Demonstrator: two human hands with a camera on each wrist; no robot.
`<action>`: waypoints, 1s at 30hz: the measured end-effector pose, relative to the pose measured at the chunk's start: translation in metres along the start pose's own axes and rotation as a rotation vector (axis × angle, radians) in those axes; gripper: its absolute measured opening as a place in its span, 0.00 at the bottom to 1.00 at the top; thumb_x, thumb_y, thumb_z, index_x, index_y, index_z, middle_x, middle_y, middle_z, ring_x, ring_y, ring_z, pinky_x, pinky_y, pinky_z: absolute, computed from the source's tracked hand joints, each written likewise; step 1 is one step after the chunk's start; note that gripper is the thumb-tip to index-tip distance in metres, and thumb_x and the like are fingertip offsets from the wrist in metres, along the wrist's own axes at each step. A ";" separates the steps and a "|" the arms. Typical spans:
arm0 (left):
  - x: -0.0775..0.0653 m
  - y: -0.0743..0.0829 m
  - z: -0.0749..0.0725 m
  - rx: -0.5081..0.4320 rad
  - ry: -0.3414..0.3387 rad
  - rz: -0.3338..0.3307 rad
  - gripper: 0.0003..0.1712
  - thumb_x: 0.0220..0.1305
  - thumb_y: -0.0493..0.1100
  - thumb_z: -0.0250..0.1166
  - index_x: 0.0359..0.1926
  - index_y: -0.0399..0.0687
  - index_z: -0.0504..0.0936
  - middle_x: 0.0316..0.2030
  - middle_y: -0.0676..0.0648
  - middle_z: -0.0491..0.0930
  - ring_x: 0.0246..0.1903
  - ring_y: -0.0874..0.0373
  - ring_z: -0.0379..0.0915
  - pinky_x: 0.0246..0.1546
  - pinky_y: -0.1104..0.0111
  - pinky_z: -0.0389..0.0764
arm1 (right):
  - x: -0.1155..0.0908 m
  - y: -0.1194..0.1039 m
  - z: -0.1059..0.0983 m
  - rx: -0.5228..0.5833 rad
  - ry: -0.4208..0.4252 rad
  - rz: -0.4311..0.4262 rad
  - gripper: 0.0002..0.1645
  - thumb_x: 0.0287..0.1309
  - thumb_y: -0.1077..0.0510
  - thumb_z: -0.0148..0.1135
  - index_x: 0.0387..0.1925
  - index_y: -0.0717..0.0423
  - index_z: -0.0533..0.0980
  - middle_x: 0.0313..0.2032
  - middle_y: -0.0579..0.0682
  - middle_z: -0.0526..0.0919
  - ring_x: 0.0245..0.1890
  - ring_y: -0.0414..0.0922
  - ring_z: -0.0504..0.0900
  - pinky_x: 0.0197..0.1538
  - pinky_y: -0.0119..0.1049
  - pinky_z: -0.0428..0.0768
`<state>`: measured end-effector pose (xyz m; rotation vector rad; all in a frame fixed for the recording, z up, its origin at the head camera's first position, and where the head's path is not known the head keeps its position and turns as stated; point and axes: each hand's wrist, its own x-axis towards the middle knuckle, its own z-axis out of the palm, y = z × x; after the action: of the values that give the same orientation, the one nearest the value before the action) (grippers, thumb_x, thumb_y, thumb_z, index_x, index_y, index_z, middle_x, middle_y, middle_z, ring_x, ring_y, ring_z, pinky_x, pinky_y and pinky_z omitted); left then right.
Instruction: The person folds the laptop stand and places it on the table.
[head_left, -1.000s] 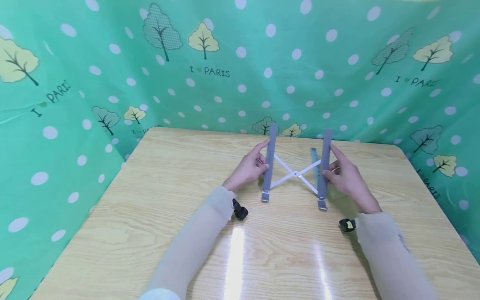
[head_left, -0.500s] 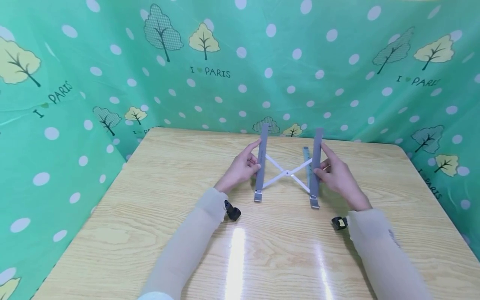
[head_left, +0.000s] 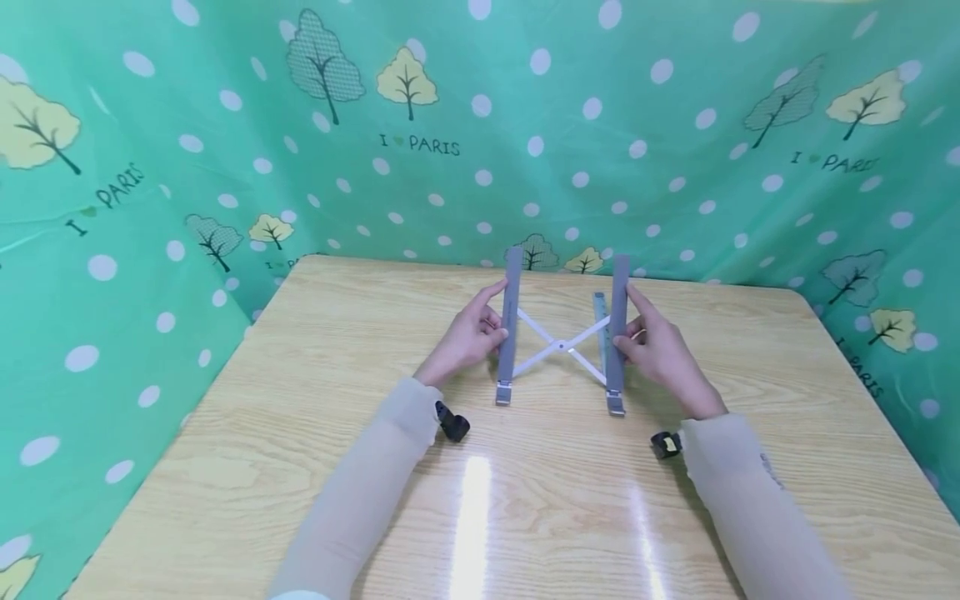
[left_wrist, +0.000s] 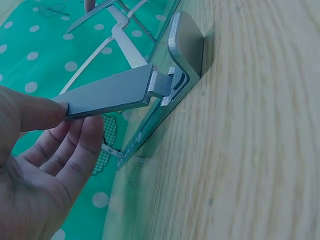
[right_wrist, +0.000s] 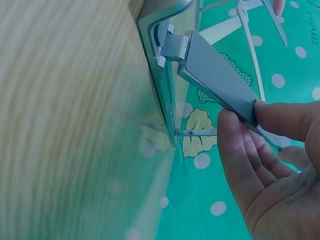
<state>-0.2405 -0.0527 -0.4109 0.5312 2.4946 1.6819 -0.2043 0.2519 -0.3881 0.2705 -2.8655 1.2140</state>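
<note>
A grey folding laptop stand (head_left: 509, 321) stands unfolded near the back of the table, its two long bars joined by a pale X-shaped brace (head_left: 561, 345). My left hand (head_left: 471, 335) pinches the left bar between thumb and fingers. On the other side my right hand (head_left: 660, 346) pinches the right bar the same way, index finger stretched along its outer edge. Both wrist views show a raised bar (left_wrist: 112, 92) hinged at its front end to a lower rail with an upturned lip (left_wrist: 186, 45). That lower rail (right_wrist: 167, 100) lies along the wooden surface.
The wooden table (head_left: 300, 400) reaches out to both sides and in front of the stand. A green polka-dot curtain (head_left: 480, 167) hangs right behind the table's back edge and along its sides. Light glares off the tabletop near the front.
Both hands and the laptop stand have shifted steadily left across the table. The grip on each bar looks the same, and the spacing between the bars has barely altered.
</note>
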 end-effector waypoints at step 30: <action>-0.013 -0.003 -0.024 -0.018 0.021 -0.051 0.52 0.58 0.25 0.61 0.72 0.74 0.52 0.34 0.41 0.77 0.30 0.50 0.77 0.32 0.59 0.84 | 0.010 -0.016 0.018 0.038 -0.017 -0.014 0.54 0.61 0.68 0.57 0.75 0.34 0.39 0.37 0.58 0.75 0.30 0.50 0.79 0.27 0.39 0.81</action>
<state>-0.2355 -0.0786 -0.4056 0.4459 2.4826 1.6988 -0.2101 0.2268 -0.3887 0.3021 -2.8526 1.2708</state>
